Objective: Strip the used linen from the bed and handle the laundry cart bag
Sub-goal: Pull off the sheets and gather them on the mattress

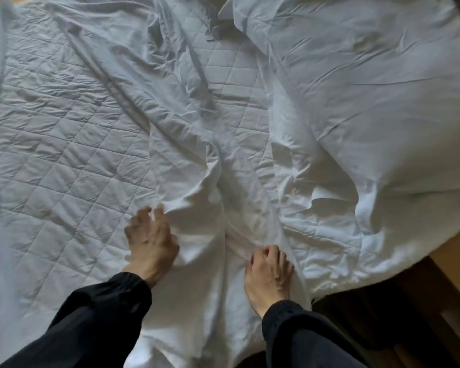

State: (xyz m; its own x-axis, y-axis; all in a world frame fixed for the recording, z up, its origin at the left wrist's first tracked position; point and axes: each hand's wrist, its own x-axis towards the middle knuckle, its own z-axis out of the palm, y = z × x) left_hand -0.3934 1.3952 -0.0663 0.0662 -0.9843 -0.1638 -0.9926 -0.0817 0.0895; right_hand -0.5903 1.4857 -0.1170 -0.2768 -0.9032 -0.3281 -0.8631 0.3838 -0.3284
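Looking down from the head camera at the bed: a white sheet (197,187) runs in a crumpled, bunched band up the middle, from the near edge toward the far side. Quilted mattress pad (64,155) is exposed across the whole left half, and shows again in a narrow strip right of the sheet band.

Left hand (150,239) sits on the left edge of the bunched sheet, fingers spread and curled, tips touching the fabric. Hand is mostly open; whether it actually has a fold pinched, I cannot tell (some motion blur there).

Right hand (270,269) is closed into a fist on a gathered fold of the same sheet, near the bed's near edge. Creases radiate from that grip.

Both arms are in black sleeves (96,314), coming in from the bottom of the frame.

A puffy white duvet (369,102) is piled on the right half of the bed, its edge hanging over the right side. Wood floor (452,251) and a dark bed frame (409,301) show at lower right.

Laundry cart bag: not in view.
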